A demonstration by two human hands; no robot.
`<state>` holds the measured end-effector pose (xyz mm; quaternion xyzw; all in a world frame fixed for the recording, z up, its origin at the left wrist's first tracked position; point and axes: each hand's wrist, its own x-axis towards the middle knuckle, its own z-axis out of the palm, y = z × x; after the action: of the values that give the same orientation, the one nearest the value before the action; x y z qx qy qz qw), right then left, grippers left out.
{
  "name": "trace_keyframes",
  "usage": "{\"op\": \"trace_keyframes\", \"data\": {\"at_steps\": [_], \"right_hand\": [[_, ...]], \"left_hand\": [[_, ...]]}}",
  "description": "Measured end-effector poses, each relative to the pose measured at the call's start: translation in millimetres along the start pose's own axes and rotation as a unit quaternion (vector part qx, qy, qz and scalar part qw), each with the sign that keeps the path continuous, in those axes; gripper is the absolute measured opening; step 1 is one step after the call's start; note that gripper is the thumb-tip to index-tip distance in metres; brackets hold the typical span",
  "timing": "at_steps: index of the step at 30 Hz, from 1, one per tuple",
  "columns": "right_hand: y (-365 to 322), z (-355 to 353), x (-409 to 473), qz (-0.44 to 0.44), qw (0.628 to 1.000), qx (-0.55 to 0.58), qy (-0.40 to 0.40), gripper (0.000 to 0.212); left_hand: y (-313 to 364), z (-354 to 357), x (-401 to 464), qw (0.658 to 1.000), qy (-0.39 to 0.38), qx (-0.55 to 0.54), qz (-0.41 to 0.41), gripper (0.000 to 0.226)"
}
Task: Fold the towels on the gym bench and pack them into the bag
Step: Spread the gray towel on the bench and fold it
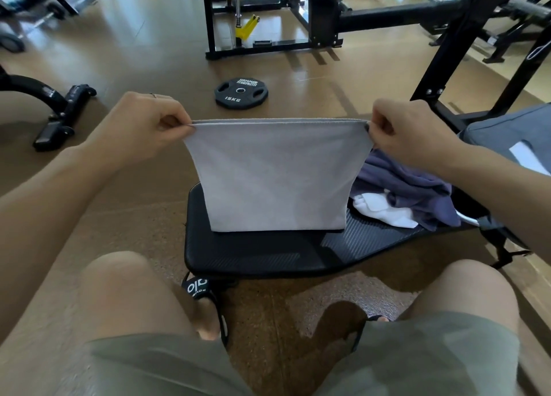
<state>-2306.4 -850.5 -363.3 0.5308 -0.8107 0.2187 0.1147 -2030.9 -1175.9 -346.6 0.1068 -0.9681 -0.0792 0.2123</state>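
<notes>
Grey towel pinched at both top corners, hanging over the desk.

My left hand point(140, 124) and right hand point(408, 133) each grip a top corner of the grey towel point(274, 178), fingers curled tight; it hangs soft and light, likely doubled, its lower edge touching the desk point(253, 255). Purple towel point(411, 187) and white towel point(384, 210) wait just beside it.

I am seeing bright daylight glaring off the floor point(167, 17) at top left, soft shadows falling beneath the desk point(268, 258), and wide-angle distortion bending the slightly soft edges of my view.
</notes>
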Motion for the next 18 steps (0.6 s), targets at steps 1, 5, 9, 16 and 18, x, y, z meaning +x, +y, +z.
{"op": "trace_keyframes", "data": {"at_steps": [1, 5, 9, 16, 18], "right_hand": [[0, 0, 1, -0.006, 1.0, -0.003, 0.003, 0.02], [-1, -2, 6, -0.02, 1.0, 0.0, 0.006, 0.009], [1, 2, 11, -0.036, 0.999, -0.015, -0.006, 0.009], [-4, 3, 21, -0.082, 0.995, -0.031, -0.038, 0.02], [-8, -1, 25, -0.05, 0.998, -0.009, -0.04, 0.02]], "left_hand": [[-2, 0, 0, 1.0, -0.001, -0.002, -0.002, 0.002], [-7, -1, -2, 0.999, -0.004, -0.022, -0.04, 0.005], [-8, -3, -1, 0.999, -0.009, -0.023, -0.036, 0.005], [-16, -4, -2, 0.997, 0.0, -0.043, -0.063, 0.017], [-14, -6, -1, 0.999, 0.002, -0.02, -0.05, 0.018]]}}
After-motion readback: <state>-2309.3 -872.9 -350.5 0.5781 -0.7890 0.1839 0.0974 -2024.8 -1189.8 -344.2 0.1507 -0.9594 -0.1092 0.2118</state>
